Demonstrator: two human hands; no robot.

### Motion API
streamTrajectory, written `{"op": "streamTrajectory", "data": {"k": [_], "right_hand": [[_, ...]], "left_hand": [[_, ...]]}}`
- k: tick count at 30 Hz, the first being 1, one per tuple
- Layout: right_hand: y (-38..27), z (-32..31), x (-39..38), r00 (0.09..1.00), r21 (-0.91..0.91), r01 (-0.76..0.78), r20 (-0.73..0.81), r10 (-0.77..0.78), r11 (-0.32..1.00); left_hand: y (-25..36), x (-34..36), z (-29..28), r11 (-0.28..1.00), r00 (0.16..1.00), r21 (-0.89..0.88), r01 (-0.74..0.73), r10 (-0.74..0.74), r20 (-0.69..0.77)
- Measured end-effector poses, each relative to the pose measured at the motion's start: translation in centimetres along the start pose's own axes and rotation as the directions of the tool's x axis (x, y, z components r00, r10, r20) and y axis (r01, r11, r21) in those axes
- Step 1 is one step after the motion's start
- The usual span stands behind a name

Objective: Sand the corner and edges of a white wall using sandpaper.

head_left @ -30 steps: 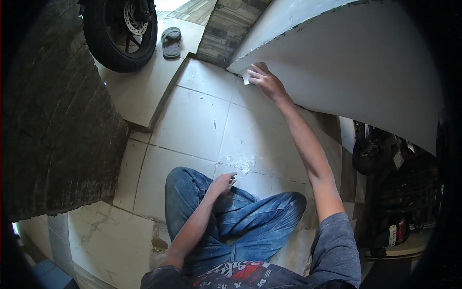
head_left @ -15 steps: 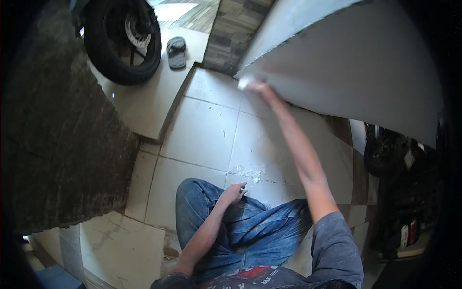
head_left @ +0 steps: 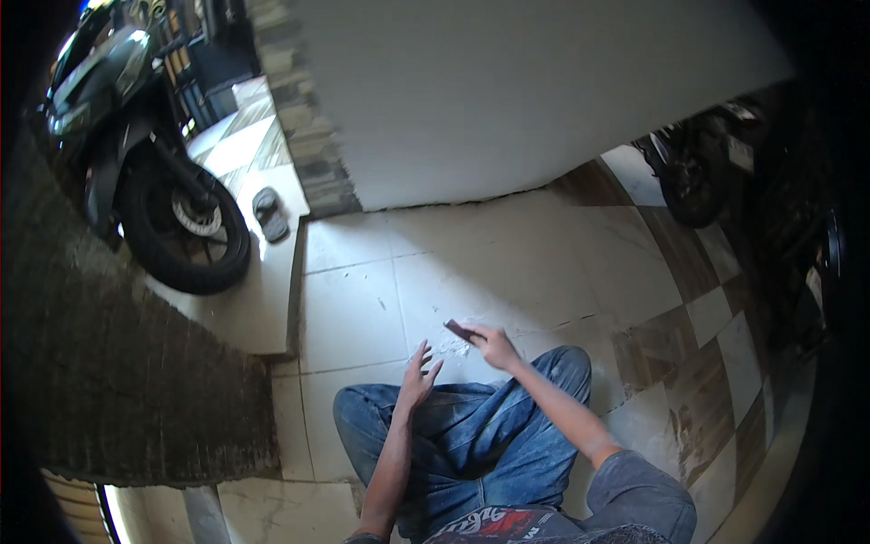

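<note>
My right hand (head_left: 496, 348) is closed around a small flat brown piece (head_left: 459, 332), which looks like folded sandpaper. Its free end points left, above a patch of white powder and crumbs (head_left: 450, 348) on the tiled floor. Across from it, my left hand (head_left: 418, 379) is raised over my left knee with the fingers spread, and I see nothing in it. The two hands are apart. Beyond them stands a smooth pale wall (head_left: 507, 109), its rough lower edge meeting the tiles.
A motorcycle's front wheel (head_left: 186, 227) and a grey sandal (head_left: 270, 216) are on a raised step at the left. A rough dark surface (head_left: 163, 399) fills the near left. Another motorcycle (head_left: 693, 172) stands in shadow at the far right. My crossed legs (head_left: 471, 426) rest on the floor.
My right hand has come back from the foot of the wall to the powder patch. My left hand has lifted slightly and spread its fingers. The view has shifted, showing more of the left motorcycle.
</note>
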State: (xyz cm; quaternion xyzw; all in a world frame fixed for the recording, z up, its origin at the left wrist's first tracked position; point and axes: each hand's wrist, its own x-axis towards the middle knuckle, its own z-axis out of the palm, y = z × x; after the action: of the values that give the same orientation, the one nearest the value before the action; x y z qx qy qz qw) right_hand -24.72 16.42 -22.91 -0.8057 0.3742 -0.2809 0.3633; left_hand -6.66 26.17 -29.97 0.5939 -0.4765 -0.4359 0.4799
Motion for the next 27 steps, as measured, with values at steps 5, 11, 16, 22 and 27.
{"op": "streamTrajectory", "data": {"k": [5, 11, 16, 22, 27], "right_hand": [[0.7, 3.1, -2.0, 0.975, 0.166, -0.162, 0.177, 0.132, 0.973], [0.1, 2.2, -1.8, 0.958, 0.045, -0.078, 0.279, 0.062, 0.996], [-0.3, 0.6, -2.1, 0.961, 0.071, -0.083, 0.269, 0.061, 0.994], [-0.9, -1.2, -2.0, 0.998, 0.222, -0.052, 0.056, 0.041, 0.974], [-1.4, -2.8, -2.0, 0.989, 0.276, -0.149, 0.04, 0.144, 0.949]], "left_hand": [[-0.7, 0.0, 0.4, 1.0, 0.999, 0.019, -0.011, 0.012, -0.047], [0.2, -0.5, 0.1, 0.996, 0.996, -0.068, -0.05, 0.045, -0.073], [3.2, -0.6, 0.2, 0.995, 0.994, 0.064, 0.077, -0.071, -0.087], [8.6, 2.0, 0.3, 0.969, 0.991, 0.225, -0.105, 0.122, -0.062], [12.1, 3.4, 0.7, 0.903, 0.984, 0.393, -0.173, 0.171, 0.04]]}}
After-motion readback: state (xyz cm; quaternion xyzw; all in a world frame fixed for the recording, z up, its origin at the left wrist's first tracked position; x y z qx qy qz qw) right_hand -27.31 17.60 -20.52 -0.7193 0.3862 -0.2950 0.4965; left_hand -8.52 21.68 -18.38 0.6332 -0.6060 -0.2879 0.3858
